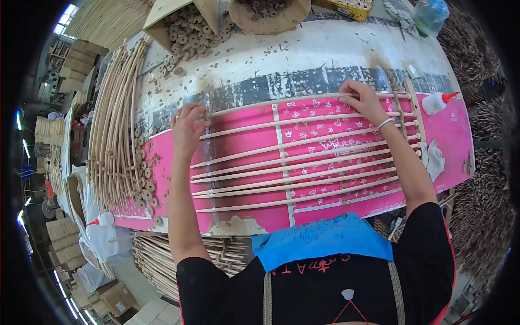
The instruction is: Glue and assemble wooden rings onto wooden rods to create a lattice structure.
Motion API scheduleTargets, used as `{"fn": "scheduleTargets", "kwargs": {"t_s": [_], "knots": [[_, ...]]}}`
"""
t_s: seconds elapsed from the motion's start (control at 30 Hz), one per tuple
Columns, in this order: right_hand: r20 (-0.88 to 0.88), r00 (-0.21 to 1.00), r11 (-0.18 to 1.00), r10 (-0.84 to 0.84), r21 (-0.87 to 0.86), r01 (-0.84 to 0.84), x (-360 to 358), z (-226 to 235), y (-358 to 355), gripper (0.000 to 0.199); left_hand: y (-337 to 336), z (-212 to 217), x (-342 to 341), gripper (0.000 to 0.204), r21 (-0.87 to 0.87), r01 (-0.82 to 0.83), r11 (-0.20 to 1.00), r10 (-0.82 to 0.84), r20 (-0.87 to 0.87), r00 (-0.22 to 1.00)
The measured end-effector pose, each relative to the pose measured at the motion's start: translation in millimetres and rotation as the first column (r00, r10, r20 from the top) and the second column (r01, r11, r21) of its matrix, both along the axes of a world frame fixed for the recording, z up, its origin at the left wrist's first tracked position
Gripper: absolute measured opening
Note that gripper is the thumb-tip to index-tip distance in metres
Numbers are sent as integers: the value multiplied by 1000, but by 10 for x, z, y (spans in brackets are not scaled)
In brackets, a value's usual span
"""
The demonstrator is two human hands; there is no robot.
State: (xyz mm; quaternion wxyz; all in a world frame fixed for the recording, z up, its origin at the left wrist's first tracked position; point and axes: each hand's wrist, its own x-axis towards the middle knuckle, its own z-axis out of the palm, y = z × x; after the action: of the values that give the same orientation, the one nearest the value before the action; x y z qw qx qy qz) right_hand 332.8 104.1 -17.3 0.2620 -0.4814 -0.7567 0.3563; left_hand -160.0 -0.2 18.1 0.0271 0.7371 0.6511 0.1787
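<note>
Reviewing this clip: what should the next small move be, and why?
Probably adjust the farthest rod's left end with the left hand while the right hand steadies it: the left hand is already at that end, the right hand pinches the rod farther along, and the other rods lie spread across the pink surface.

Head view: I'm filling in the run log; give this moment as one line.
left hand: at left end of farthest rod | right hand: pinching same rod | other rods: side by side over pink sheet

top rod point(260, 105) partly hidden, yellow tray point(353, 15) cropped
</note>
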Motion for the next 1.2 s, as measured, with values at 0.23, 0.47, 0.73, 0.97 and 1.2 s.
{"fn": "scheduleTargets", "kwargs": {"t_s": [0.23, 0.47, 0.73, 0.97, 1.2], "knots": [[55, 998, 975, 33, 216, -44, -10, -37, 60, 11, 34, -79, -8, 37, 8, -33, 999, 33, 21, 999], [142, 990, 935, -1, 351, -50, -6, 26, 61, 13, 166, -107, -9, 45, -23, -7, 1000, 8, 61, 998], [152, 988, 928, -36, 372, -24, -32, 190, -86, 21, 1419, -459, -1020, 66, 120, -282, 952, 273, 82, 958], [127, 988, 886, -89, 464, 20, -97, 493, -331, 20, 1731, -601, -963, 28, 195, -419, 887, 438, -66, 896], [171, 979, 936, 113, 312, -162, -438, 406, -549, 22, 1229, -336, -943, 17, 215, -441, 871, 391, 237, 889]]}}
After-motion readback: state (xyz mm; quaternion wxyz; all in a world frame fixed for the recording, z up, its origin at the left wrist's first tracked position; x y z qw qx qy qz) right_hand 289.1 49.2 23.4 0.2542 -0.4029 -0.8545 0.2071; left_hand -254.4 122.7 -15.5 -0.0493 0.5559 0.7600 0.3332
